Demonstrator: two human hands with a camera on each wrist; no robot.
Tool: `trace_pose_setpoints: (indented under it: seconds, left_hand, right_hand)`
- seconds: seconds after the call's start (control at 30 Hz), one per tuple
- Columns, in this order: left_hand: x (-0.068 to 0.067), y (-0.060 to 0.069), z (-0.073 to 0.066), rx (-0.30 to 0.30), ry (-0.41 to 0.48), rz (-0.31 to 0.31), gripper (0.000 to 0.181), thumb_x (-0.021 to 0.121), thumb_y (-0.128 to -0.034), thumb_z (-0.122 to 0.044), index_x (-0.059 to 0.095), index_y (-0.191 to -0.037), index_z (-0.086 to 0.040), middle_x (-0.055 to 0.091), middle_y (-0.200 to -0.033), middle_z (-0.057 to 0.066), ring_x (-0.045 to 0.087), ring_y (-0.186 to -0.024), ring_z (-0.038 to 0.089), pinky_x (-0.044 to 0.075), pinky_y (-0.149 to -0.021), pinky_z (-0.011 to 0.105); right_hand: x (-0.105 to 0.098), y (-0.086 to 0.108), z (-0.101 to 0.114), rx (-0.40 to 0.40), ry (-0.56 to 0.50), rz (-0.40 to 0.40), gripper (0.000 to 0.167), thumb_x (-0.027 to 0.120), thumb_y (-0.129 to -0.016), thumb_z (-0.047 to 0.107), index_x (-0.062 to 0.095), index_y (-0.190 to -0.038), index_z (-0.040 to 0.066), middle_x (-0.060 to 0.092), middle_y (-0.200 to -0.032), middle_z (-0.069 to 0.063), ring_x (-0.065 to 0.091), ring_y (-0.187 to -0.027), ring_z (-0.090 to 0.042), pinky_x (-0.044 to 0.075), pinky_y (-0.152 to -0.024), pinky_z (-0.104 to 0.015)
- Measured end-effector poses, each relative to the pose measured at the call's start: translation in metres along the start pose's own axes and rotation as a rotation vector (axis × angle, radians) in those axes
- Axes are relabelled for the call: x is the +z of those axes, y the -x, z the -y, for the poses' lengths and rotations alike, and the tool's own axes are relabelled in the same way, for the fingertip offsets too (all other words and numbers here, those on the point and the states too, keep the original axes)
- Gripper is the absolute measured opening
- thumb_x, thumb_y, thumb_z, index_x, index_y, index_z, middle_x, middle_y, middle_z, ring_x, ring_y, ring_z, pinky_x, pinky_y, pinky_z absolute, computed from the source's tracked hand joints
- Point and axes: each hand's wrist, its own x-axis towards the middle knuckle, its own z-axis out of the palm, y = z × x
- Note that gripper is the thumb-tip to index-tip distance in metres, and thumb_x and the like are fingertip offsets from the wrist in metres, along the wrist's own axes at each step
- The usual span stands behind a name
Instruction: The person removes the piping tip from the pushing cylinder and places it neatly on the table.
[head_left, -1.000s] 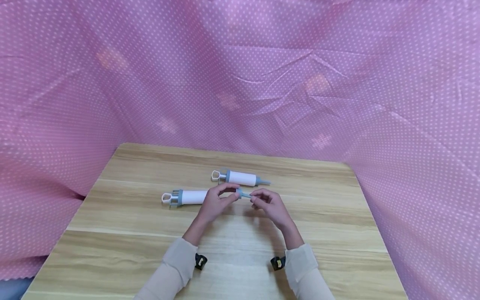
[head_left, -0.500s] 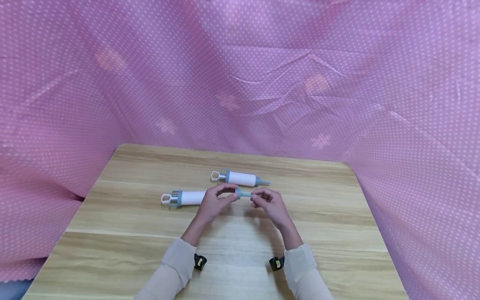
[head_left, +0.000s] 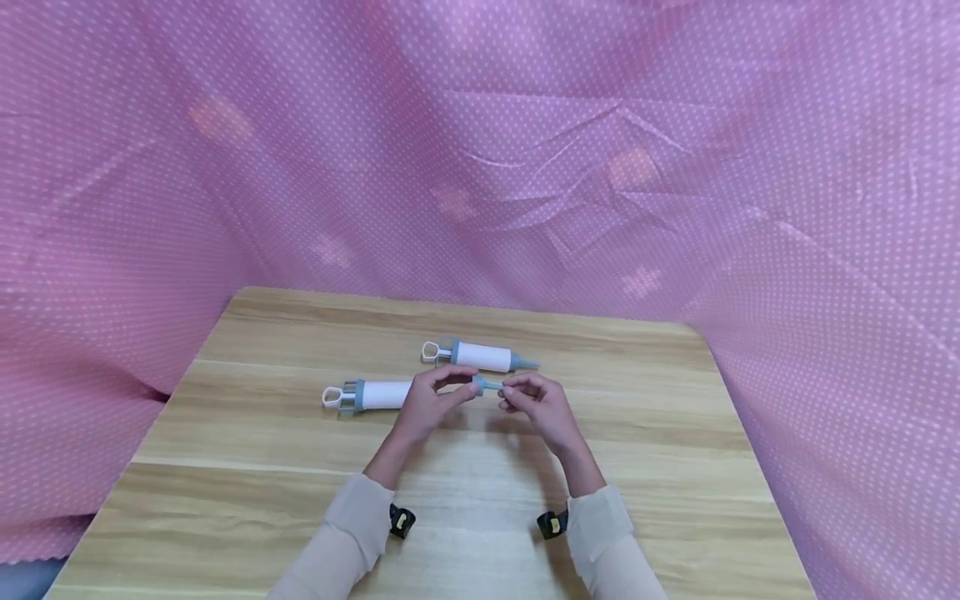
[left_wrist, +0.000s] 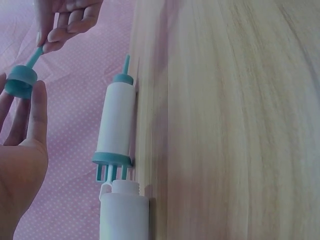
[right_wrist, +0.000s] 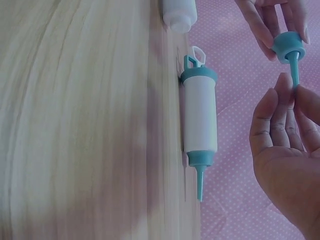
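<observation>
A teal screw cap (left_wrist: pixel 21 82) with a thin teal nozzle (right_wrist: pixel 294 67) is held above the table between both hands. My left hand (head_left: pixel 429 410) holds the cap by its sides between thumb and fingers. The nozzle's tip is pinched between the thumb and fingers of my right hand (head_left: pixel 546 414). Whether cap and nozzle are one piece, I cannot tell. Partly behind my left hand lies a white-barrelled plunger syringe (head_left: pixel 384 395), its threaded neck bare in the left wrist view. Beyond both hands lies a second syringe (head_left: pixel 483 357), with its teal cap and nozzle on.
The wooden table (head_left: pixel 465 525) has both syringes lying toward its far side, handles to the left. Pink dotted cloth (head_left: pixel 480 167) hangs behind the table and along its sides.
The nozzle tilts slightly between the hands as the right hand shifts a little. Both syringes on the table stay where they were.
</observation>
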Motion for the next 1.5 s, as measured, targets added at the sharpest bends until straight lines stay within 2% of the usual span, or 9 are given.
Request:
trace_pose_setpoints:
  seconds: [0.1,0.33,0.43,0.53,0.67,0.9,1.13,1.3,1.5]
  left_hand:
    - [-0.001,0.0,-0.001,0.004,0.006,-0.01,0.031,0.075,-0.0927,-0.013,0.069,-0.119,0.003,0.072,-0.112,0.011,0.065,-0.107,0.023,0.049,-0.101,0.053]
    - [-0.002,0.0,0.0,0.003,0.009,-0.005,0.028,0.075,-0.0934,-0.014,0.071,-0.118,0.0,0.072,-0.11,0.01,0.066,-0.105,0.021,0.052,-0.097,0.045]
    - [-0.001,0.0,0.0,-0.001,0.01,0.007,0.03,0.075,-0.0934,-0.014,0.071,-0.119,0.0,0.072,-0.111,0.011,0.066,-0.105,0.022,0.054,-0.095,0.04]
    - [0.001,0.0,0.001,0.02,0.013,0.013,0.03,0.075,-0.0931,-0.013,0.07,-0.119,0.003,0.073,-0.111,0.011,0.066,-0.105,0.024,0.055,-0.095,0.041]
    - [0.003,0.0,0.002,0.045,0.015,0.016,0.03,0.075,-0.0926,-0.012,0.071,-0.117,0.004,0.073,-0.11,0.011,0.067,-0.104,0.024,0.055,-0.095,0.043]
    - [0.004,0.002,0.003,0.029,0.016,0.007,0.03,0.075,-0.0924,-0.009,0.071,-0.119,0.004,0.073,-0.113,0.013,0.067,-0.106,0.023,0.051,-0.098,0.051]
    - [0.004,0.002,0.0,-0.01,0.041,-0.015,0.028,0.074,-0.0924,-0.004,0.07,-0.118,0.007,0.072,-0.115,0.018,0.068,-0.104,0.017,0.057,-0.09,0.037]
    - [0.004,0.003,-0.013,-0.008,0.091,-0.009,0.028,0.073,-0.0917,0.001,0.068,-0.116,0.013,0.07,-0.113,0.024,0.068,-0.1,0.014,0.059,-0.085,0.033]
    - [0.003,0.006,-0.026,0.014,0.103,-0.012,0.027,0.072,-0.0916,0.002,0.067,-0.115,0.015,0.07,-0.112,0.024,0.068,-0.101,0.018,0.059,-0.083,0.033]
  right_hand:
    - [0.001,0.0,0.0,0.002,0.002,0.0,0.02,0.064,-0.098,0.001,0.063,-0.113,-0.013,0.073,-0.094,-0.011,0.07,-0.082,-0.016,0.06,-0.081,-0.034]
    - [0.001,0.0,-0.001,-0.008,0.003,-0.019,0.02,0.064,-0.098,-0.001,0.063,-0.113,-0.013,0.066,-0.103,-0.035,0.07,-0.081,-0.016,0.06,-0.08,-0.034]
    - [0.0,0.0,-0.001,-0.017,0.015,-0.029,0.02,0.064,-0.098,0.0,0.063,-0.113,-0.013,0.063,-0.105,-0.04,0.07,-0.08,-0.015,0.06,-0.079,-0.033]
    - [0.0,0.001,-0.001,-0.029,0.019,-0.017,0.021,0.065,-0.098,0.001,0.063,-0.113,-0.013,0.061,-0.107,-0.041,0.07,-0.081,-0.015,0.06,-0.08,-0.033]
    - [0.002,0.001,0.0,-0.038,0.02,-0.005,0.021,0.065,-0.098,0.002,0.063,-0.112,-0.013,0.065,-0.104,-0.035,0.07,-0.082,-0.015,0.06,-0.081,-0.035]
    - [0.005,0.0,0.0,-0.044,0.025,-0.018,0.02,0.065,-0.098,0.003,0.064,-0.111,-0.012,0.064,-0.102,-0.036,0.069,-0.08,-0.016,0.06,-0.08,-0.035]
    - [0.012,0.0,0.002,-0.063,0.001,-0.019,0.018,0.064,-0.097,-0.002,0.062,-0.111,-0.014,0.067,-0.097,-0.03,0.07,-0.078,-0.015,0.06,-0.079,-0.036]
    - [0.017,-0.001,0.003,-0.084,-0.012,-0.038,0.017,0.064,-0.097,-0.002,0.063,-0.109,-0.014,0.07,-0.092,-0.017,0.069,-0.077,-0.015,0.06,-0.077,-0.033]
    - [0.02,-0.003,0.002,-0.112,-0.02,-0.06,0.015,0.064,-0.095,-0.006,0.063,-0.107,-0.016,0.07,-0.088,-0.006,0.068,-0.075,-0.015,0.059,-0.075,-0.03]
